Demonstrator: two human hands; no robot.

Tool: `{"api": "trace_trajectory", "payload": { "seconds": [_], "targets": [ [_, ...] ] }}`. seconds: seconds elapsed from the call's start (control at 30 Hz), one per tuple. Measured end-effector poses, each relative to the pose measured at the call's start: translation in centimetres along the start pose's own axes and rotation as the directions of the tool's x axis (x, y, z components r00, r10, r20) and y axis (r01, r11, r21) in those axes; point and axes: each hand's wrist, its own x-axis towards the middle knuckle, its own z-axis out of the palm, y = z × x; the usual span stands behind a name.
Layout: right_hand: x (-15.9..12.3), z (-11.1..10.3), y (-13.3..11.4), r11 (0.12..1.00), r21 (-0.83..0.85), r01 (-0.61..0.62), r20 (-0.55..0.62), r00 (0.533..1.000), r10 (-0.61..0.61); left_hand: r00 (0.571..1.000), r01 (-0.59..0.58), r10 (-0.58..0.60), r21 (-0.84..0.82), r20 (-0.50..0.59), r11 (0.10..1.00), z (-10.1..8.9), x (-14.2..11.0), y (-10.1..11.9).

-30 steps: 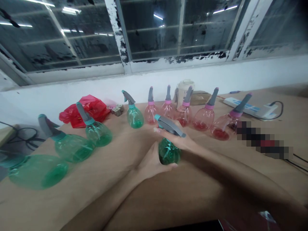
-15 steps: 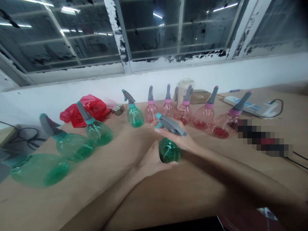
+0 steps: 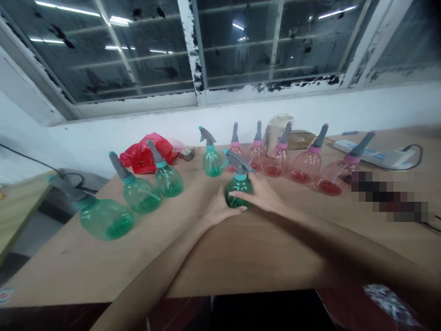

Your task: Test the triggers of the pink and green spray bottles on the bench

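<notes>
In the middle of the table, a green spray bottle (image 3: pixel 240 185) with a grey and teal trigger head stands upright between my hands. My left hand (image 3: pixel 220 207) wraps its left side, thumb across the lower front. From the right, my right hand (image 3: pixel 260 195) grips the body, its thumb over the upper front. The fingers behind the bottle are hidden. Just behind it stands another green spray bottle (image 3: pixel 212 162). More green spray bottles, one of them (image 3: pixel 142 195) half-filled low with green liquid, line the left side.
Pink spray bottles (image 3: pixel 305 166) with red liquid stand in a row at the back right. A pale lidded cup (image 3: pixel 276 133), a red plastic bag (image 3: pixel 141 158), small blocks (image 3: pixel 188 154) and a white power strip (image 3: pixel 361 149) lie along the wall. A blurred-out object (image 3: pixel 389 195) is at right.
My right hand has moved from the trigger head and neck down to the bottle's body. The bottle sits a little farther from me. The view has shifted left.
</notes>
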Motion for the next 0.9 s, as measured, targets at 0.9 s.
{"api": "trace_trajectory", "payload": {
  "seconds": [0.9],
  "targets": [
    [10.9,11.1,-6.2,0.817,-0.568,-0.098,0.092,0.979,0.181,0.981,-0.002,0.069,0.348,-0.180,0.937,-5.4,-5.7,-3.2]
  ]
}}
